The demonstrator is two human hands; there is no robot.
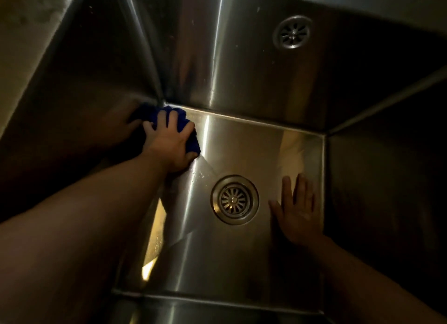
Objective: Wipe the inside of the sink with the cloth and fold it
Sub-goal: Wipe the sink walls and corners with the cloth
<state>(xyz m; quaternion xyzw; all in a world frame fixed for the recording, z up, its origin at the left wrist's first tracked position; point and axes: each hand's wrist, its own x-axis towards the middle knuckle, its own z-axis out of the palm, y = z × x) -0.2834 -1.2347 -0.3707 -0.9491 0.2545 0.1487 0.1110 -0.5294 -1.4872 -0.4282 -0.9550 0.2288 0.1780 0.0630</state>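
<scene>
Two hands are down inside the steel sink [242, 263]. The left hand [169, 142] has its fingers curled over the blue cloth [148, 110] and presses it into the far left corner of the sink floor, where the left wall [72, 101] and the back wall [242, 76] meet; the cloth touches both seams there. The right hand [298, 217] lies flat and spread on the floor, holding nothing, between the drain [234, 199] and the right wall [387, 190], its fingertips just beside that wall's lower edge. The drain sits near the middle of the floor, apart from both hands. Bare floor runs along the back edge from the cloth to the far right corner, and across the near strip to the front edge. The back wall mirrors the drain.
</scene>
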